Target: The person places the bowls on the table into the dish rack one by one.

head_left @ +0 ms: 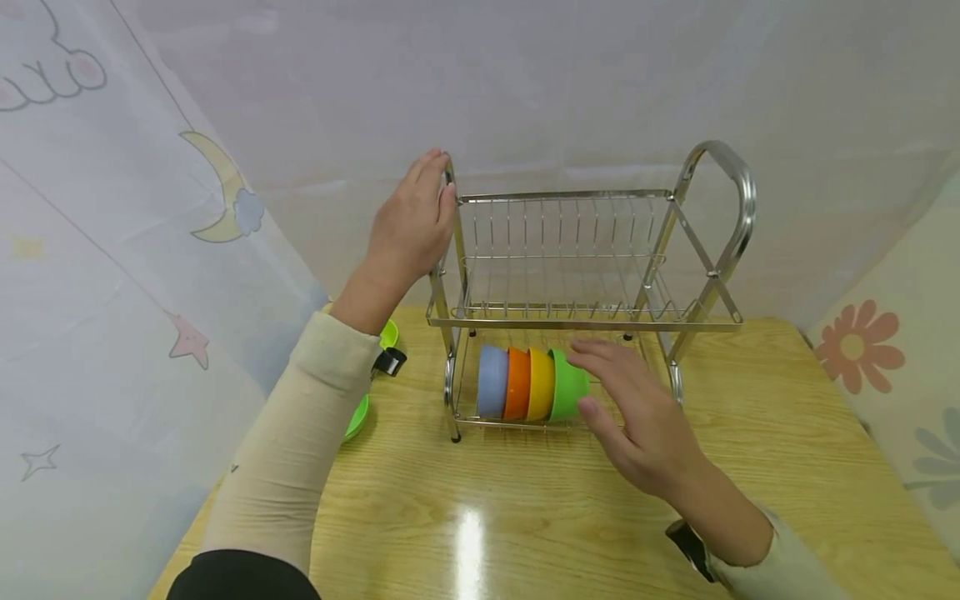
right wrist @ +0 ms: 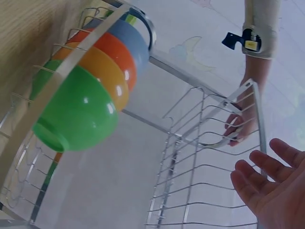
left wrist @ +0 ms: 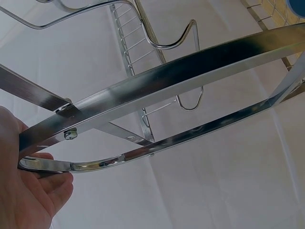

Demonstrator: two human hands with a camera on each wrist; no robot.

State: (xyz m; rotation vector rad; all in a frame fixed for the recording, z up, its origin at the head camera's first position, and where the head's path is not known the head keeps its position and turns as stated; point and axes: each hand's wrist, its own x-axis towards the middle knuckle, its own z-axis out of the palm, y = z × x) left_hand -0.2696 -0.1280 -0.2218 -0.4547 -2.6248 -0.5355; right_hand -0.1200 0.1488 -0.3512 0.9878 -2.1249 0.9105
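Observation:
A two-tier metal dish rack (head_left: 585,325) stands on the table. My left hand (head_left: 412,218) holds the top of its left side handle, and in the left wrist view the fingers (left wrist: 59,188) curl round the metal bar. Four bowls sit on their sides in a row on the lower tier: blue (head_left: 492,382), orange (head_left: 517,383), yellow (head_left: 541,383) and green (head_left: 572,385). My right hand (head_left: 648,425) is in front of the rack's right half, fingers straight and spread, overlapping the green bowl's edge in the head view. Nothing is in its grasp in the right wrist view.
Green dishes (head_left: 358,418) lie left of the rack, partly hidden by my left arm. The upper tier (head_left: 570,250) has wire slots and carries no dishes. A printed cloth wall (head_left: 300,108) stands behind and beside the wooden table (head_left: 420,517).

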